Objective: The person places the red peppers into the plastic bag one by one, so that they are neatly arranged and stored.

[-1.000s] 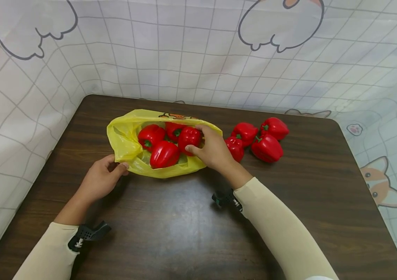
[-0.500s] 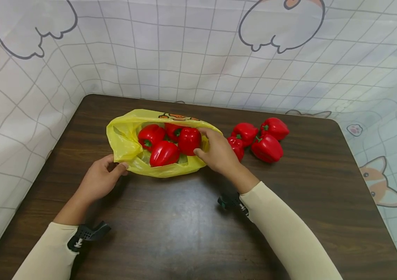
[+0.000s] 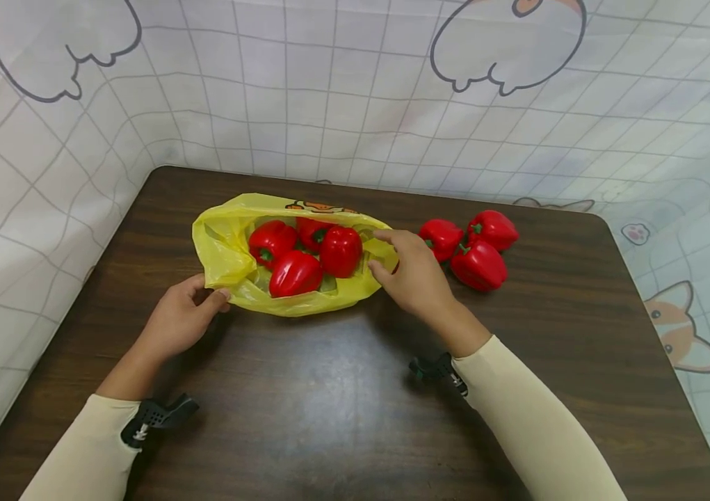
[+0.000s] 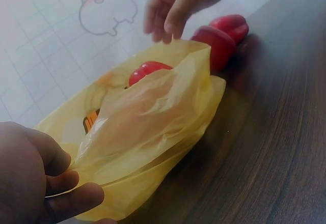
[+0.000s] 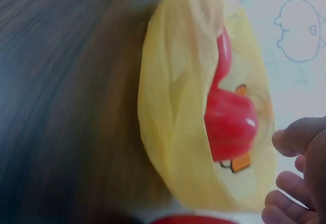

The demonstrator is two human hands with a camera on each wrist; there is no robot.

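A yellow plastic bag [image 3: 288, 307] lies on the dark wooden table with its mouth open upward. Several red bell peppers [image 3: 295, 273] rest inside it. My left hand [image 3: 182, 316] pinches the bag's rim at the front left corner, as the left wrist view also shows at the yellow film [image 4: 147, 132]. Over the bag's right end, my right hand [image 3: 416, 275] is empty, thumb and fingers spread apart. Nearest to that hand in the bag is one upright bell pepper [image 3: 341, 252]. The right wrist view shows the right hand [image 5: 300, 183] beside the bag's opening.
To the right of the bag sit more red bell peppers [image 3: 480, 266] in a loose cluster, one mostly hidden behind the right hand. A white grid-patterned cloth [image 3: 355, 104] hangs around the table's [image 3: 329, 417] back and sides. Each wrist wears a black strap [image 3: 154, 417].
My right hand has let go of a bell pepper inside the bag and moved right, out of the opening. That pepper stays upright among the others. The left hand keeps its hold on the rim.
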